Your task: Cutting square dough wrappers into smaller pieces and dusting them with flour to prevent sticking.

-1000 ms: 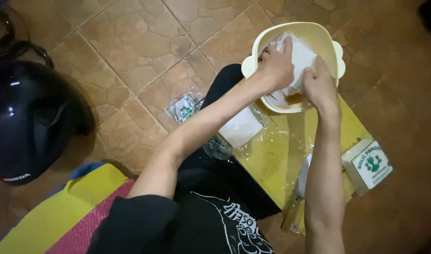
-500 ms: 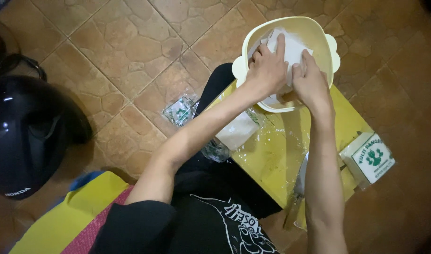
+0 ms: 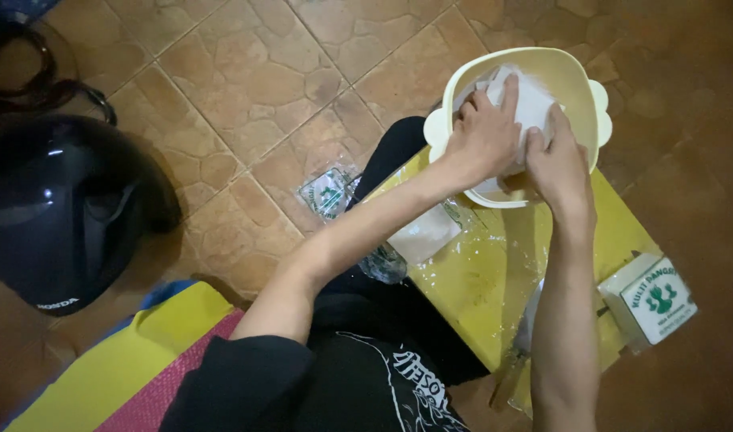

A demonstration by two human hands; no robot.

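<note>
While both hands meet in the bowl:
Left hand (image 3: 482, 136): grip closed on the white packet (image 3: 530, 100).
Right hand (image 3: 560, 160): grip pinching the same packet's near edge.
Packet: inside the cream bowl (image 3: 578, 80).
Bowl: on the yellow worktop (image 3: 478, 288).
Nearby: white box (image 3: 650, 300) right; black helmet (image 3: 58, 208) on the floor.

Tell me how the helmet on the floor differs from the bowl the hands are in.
The helmet is glossy black; the bowl is pale cream. The helmet sits untouched on the floor tiles; the bowl rests on the yellow board, with the left hand and right hand handling white sheets inside. Both are rounded.
</note>
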